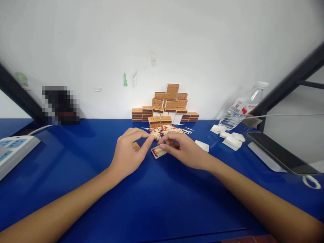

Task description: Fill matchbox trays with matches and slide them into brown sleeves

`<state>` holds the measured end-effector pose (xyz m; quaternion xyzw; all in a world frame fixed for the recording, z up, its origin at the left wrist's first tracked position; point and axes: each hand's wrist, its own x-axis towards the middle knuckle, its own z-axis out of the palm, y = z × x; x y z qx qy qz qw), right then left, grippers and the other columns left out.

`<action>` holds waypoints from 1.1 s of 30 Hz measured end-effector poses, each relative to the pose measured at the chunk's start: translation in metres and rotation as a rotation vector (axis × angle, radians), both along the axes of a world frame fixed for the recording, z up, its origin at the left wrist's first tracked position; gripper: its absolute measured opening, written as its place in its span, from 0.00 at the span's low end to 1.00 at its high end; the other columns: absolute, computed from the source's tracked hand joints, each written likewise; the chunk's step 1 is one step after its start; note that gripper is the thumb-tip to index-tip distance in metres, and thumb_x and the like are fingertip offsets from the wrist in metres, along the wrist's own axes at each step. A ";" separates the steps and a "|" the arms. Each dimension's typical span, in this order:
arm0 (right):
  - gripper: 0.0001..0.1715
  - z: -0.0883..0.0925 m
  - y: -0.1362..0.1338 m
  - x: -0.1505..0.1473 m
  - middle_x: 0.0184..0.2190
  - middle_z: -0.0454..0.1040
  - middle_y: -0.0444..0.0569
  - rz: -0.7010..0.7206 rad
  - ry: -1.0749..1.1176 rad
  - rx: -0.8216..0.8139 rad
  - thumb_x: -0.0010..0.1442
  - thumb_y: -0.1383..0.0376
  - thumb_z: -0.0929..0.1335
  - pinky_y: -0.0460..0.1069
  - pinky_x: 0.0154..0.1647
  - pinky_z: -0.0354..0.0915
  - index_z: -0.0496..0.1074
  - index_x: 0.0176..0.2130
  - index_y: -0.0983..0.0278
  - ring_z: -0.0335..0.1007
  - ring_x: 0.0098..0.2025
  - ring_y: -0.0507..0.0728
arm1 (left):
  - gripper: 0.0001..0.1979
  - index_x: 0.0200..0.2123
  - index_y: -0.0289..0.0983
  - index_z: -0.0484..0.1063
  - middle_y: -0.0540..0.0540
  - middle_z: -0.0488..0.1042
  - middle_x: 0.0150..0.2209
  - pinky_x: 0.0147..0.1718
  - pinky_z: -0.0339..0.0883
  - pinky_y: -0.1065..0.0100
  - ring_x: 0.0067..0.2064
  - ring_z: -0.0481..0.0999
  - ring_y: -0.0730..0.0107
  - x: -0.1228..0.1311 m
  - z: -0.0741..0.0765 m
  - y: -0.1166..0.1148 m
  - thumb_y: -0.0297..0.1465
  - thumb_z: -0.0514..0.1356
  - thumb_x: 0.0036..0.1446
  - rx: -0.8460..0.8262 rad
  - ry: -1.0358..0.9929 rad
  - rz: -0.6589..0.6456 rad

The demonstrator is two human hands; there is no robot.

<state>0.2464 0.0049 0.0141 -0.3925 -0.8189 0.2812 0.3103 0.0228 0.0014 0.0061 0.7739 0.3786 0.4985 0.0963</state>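
My left hand point(130, 148) is beside the loose matches point(172, 129), thumb and forefinger brought together at the tips. Whether a match is between them is hard to make out. Partly hidden behind that hand lies an orange matchbox sleeve point(136, 146). A white matchbox tray point(160, 156) holding red-tipped matches rests on the table between my hands. Over its right end is my right hand point(183, 148), fingers curled and thumb against the forefinger; anything in this pinch is too small to see.
Orange matchboxes point(171, 105) are stacked against the wall, behind the loose matches. White empty trays point(231, 140) and one more tray point(201, 145) lie on the right. A water bottle point(244, 104) leans there, near a phone point(280, 152). A power strip point(17, 152) is at left.
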 end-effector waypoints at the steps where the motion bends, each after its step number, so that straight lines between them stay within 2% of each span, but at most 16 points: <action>1: 0.13 0.001 -0.001 -0.002 0.31 0.69 0.44 0.009 0.123 -0.104 0.69 0.55 0.70 0.49 0.33 0.64 0.76 0.42 0.62 0.63 0.31 0.53 | 0.08 0.36 0.40 0.81 0.47 0.82 0.37 0.38 0.73 0.63 0.39 0.79 0.66 0.001 0.000 0.000 0.35 0.63 0.68 -0.079 -0.049 -0.016; 3: 0.19 0.000 -0.003 -0.008 0.30 0.70 0.43 0.005 0.326 -0.243 0.65 0.49 0.72 0.48 0.31 0.63 0.77 0.42 0.62 0.63 0.30 0.52 | 0.10 0.36 0.41 0.82 0.48 0.82 0.36 0.32 0.71 0.65 0.36 0.78 0.67 0.002 -0.001 -0.001 0.37 0.64 0.67 -0.194 -0.109 -0.063; 6: 0.22 -0.004 -0.005 -0.014 0.30 0.71 0.43 -0.021 0.483 -0.316 0.60 0.47 0.76 0.47 0.27 0.60 0.75 0.38 0.62 0.62 0.28 0.51 | 0.10 0.35 0.41 0.83 0.48 0.82 0.36 0.29 0.68 0.66 0.34 0.77 0.68 0.004 -0.004 -0.001 0.38 0.65 0.66 -0.242 -0.123 -0.125; 12: 0.19 -0.009 -0.009 -0.017 0.28 0.72 0.41 0.008 0.575 -0.382 0.61 0.50 0.76 0.45 0.23 0.58 0.78 0.42 0.62 0.60 0.24 0.48 | 0.08 0.38 0.44 0.84 0.46 0.82 0.41 0.38 0.75 0.61 0.42 0.80 0.63 0.004 -0.005 -0.002 0.38 0.65 0.67 -0.283 -0.087 -0.205; 15: 0.17 -0.009 -0.008 -0.016 0.28 0.73 0.41 0.016 0.569 -0.369 0.62 0.51 0.76 0.46 0.22 0.58 0.78 0.40 0.61 0.59 0.23 0.48 | 0.09 0.39 0.44 0.83 0.47 0.82 0.43 0.43 0.75 0.59 0.45 0.79 0.62 0.002 -0.005 -0.002 0.38 0.63 0.69 -0.234 -0.014 -0.219; 17: 0.17 -0.006 -0.006 -0.012 0.29 0.74 0.43 -0.024 0.538 -0.294 0.63 0.51 0.75 0.47 0.23 0.59 0.78 0.38 0.61 0.60 0.23 0.49 | 0.10 0.43 0.44 0.82 0.46 0.82 0.44 0.47 0.74 0.57 0.46 0.78 0.61 0.000 -0.005 -0.001 0.40 0.63 0.68 -0.147 0.105 -0.187; 20: 0.13 0.000 -0.001 -0.002 0.33 0.76 0.45 -0.120 0.362 -0.012 0.62 0.55 0.76 0.48 0.28 0.62 0.79 0.35 0.61 0.65 0.28 0.51 | 0.23 0.50 0.39 0.78 0.42 0.80 0.43 0.46 0.71 0.52 0.45 0.75 0.55 -0.003 -0.005 0.001 0.50 0.65 0.63 -0.004 0.365 -0.052; 22: 0.09 0.002 0.004 0.007 0.33 0.75 0.45 -0.141 0.195 0.156 0.63 0.59 0.76 0.49 0.31 0.62 0.79 0.34 0.61 0.65 0.30 0.52 | 0.30 0.49 0.35 0.77 0.40 0.78 0.41 0.44 0.70 0.50 0.43 0.73 0.53 -0.005 -0.007 0.003 0.56 0.66 0.58 0.032 0.508 0.030; 23: 0.08 0.002 0.006 0.010 0.32 0.75 0.45 -0.123 0.114 0.208 0.64 0.61 0.75 0.49 0.32 0.62 0.79 0.35 0.61 0.65 0.30 0.52 | 0.30 0.48 0.35 0.77 0.40 0.78 0.40 0.44 0.70 0.50 0.43 0.73 0.52 -0.006 -0.007 0.003 0.56 0.66 0.57 0.029 0.561 0.048; 28: 0.06 -0.006 0.009 0.012 0.33 0.75 0.47 0.021 -0.145 0.379 0.68 0.65 0.73 0.51 0.39 0.64 0.77 0.36 0.62 0.69 0.36 0.55 | 0.18 0.44 0.37 0.77 0.43 0.78 0.41 0.44 0.68 0.53 0.44 0.73 0.55 -0.006 -0.010 0.003 0.46 0.64 0.63 -0.034 0.675 -0.020; 33: 0.03 -0.014 0.007 0.008 0.35 0.76 0.49 0.040 -0.274 0.366 0.67 0.66 0.73 0.52 0.42 0.66 0.79 0.38 0.63 0.72 0.40 0.57 | 0.13 0.43 0.37 0.77 0.44 0.77 0.40 0.45 0.67 0.54 0.44 0.73 0.55 -0.004 -0.009 0.003 0.42 0.62 0.66 -0.009 0.672 -0.068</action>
